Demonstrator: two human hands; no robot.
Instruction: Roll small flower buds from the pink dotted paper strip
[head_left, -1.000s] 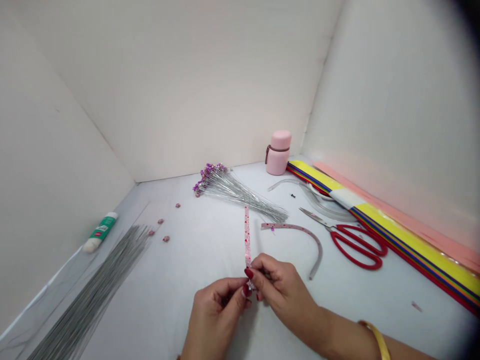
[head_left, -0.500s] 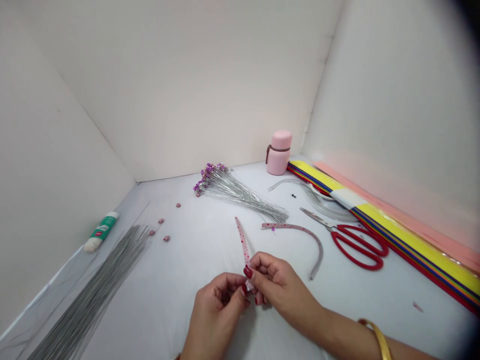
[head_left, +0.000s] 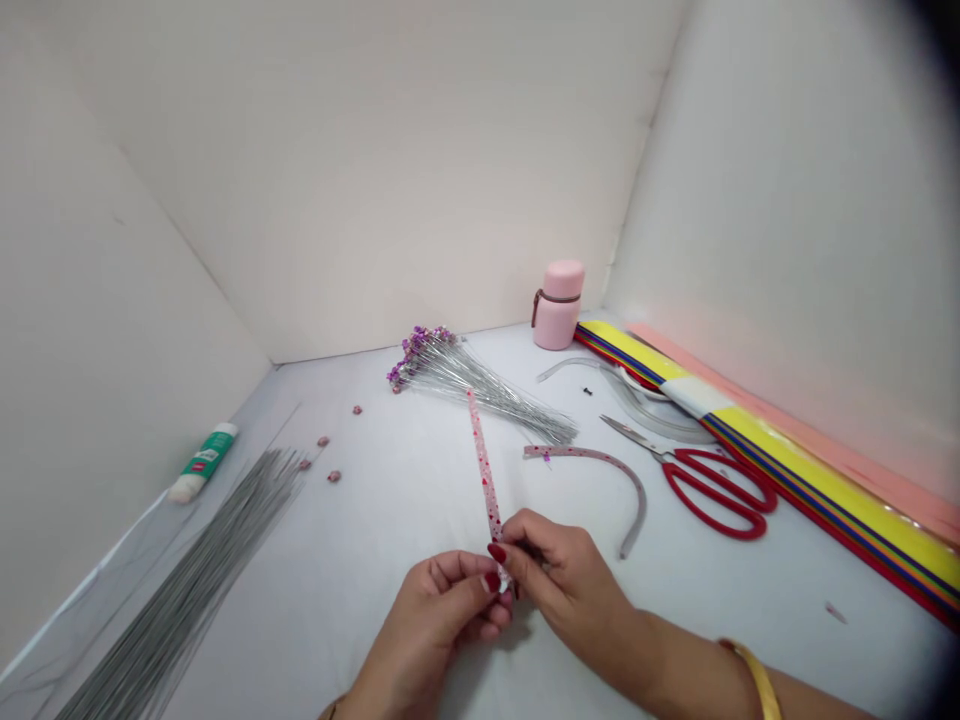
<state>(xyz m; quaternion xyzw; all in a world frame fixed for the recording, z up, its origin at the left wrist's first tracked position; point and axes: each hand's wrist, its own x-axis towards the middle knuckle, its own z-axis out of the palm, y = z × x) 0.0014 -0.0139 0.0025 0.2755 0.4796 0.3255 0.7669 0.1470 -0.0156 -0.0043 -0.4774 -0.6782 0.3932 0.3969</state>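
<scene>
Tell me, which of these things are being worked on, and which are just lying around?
In use: pink patterned strip, pinched by the left hand and right hand.

Lying around: red-handled scissors, glue tube, pink flask, grey wires.

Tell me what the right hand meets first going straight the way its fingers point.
The right hand meets the pink patterned strip first, already at its fingertips; the left hand seems next.

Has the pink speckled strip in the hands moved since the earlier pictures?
Yes: the pink speckled strip has swung left at its free end, away from the curved strip, toward the silver wire bundle.
</scene>
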